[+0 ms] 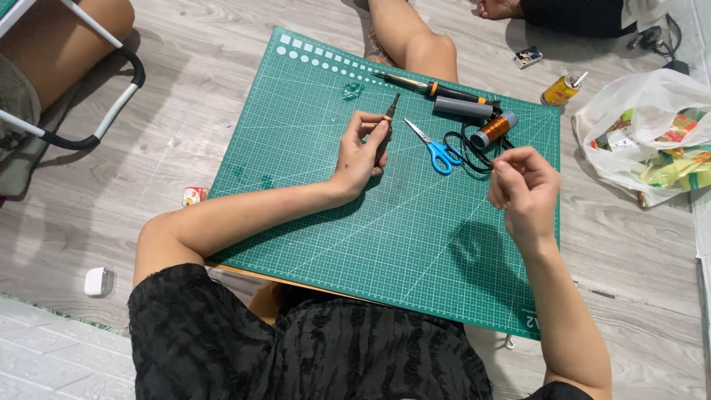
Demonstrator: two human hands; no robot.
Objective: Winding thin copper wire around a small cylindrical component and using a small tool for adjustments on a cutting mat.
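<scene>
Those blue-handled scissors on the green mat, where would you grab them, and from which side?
Probably by the blue handle loops of the scissors. They lie flat and closed on the green cutting mat, blades pointing up-left toward the left hand, loops toward the right hand. Come from the right, loop end first, clear of the black cord beside it.

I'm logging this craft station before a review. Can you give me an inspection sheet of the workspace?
Surface: green cutting mat on grey wood-look floor.
Job's things: left hand holds a dark pointed tool; right hand pinched shut, contents too fine to tell; copper wire spool.
Clutter: blue scissors, soldering iron, grey cylinder, yellow can, plastic bag.
Grippers: both hands over the mat.
Cables: black cord coiled by the spool.
Surroundings: other people's legs, chair frame.
</scene>
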